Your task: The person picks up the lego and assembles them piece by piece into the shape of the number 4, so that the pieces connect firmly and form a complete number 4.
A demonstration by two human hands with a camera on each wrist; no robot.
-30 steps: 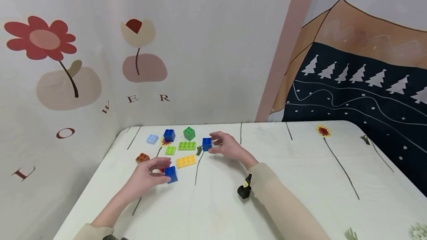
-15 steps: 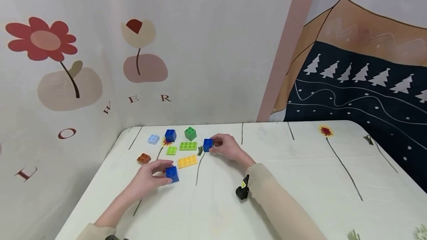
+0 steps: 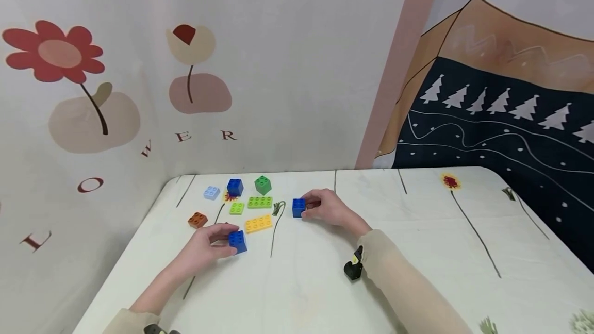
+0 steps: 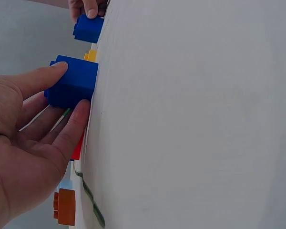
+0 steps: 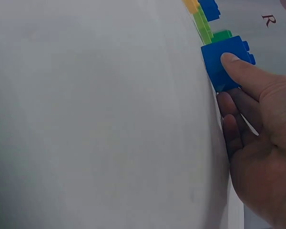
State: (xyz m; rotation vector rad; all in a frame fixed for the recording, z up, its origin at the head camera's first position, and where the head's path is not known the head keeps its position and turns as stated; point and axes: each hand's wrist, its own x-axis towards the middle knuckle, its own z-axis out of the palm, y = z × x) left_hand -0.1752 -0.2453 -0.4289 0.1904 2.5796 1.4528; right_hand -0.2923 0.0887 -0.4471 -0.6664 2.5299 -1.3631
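My left hand [image 3: 204, 247] holds a blue toy building block [image 3: 238, 242] between thumb and fingers at the front of the group. In the left wrist view, the thumb lies on one side of this block [image 4: 75, 83] and fingertips touch its lower edge. Further right, my right hand [image 3: 330, 207] grips a second blue building block [image 3: 298, 209], its thumb pressed on the near face in the right wrist view. Both blocks sit at the tabletop with studs up. A red block [image 4: 77, 150] is mostly hidden behind my left fingers.
Behind and between the hands lie a yellow block [image 3: 258, 223], lime blocks [image 3: 260, 202], a green block [image 3: 262, 185], another blue block [image 3: 235, 187] and a light blue one [image 3: 212, 193]. A brown block [image 3: 197, 220] lies left. A patterned cloth covers the table [image 3: 417, 231].
My right hand has closed its fingers on its blue block and shifted it slightly right and nearer. My left hand stays on its block almost in place.
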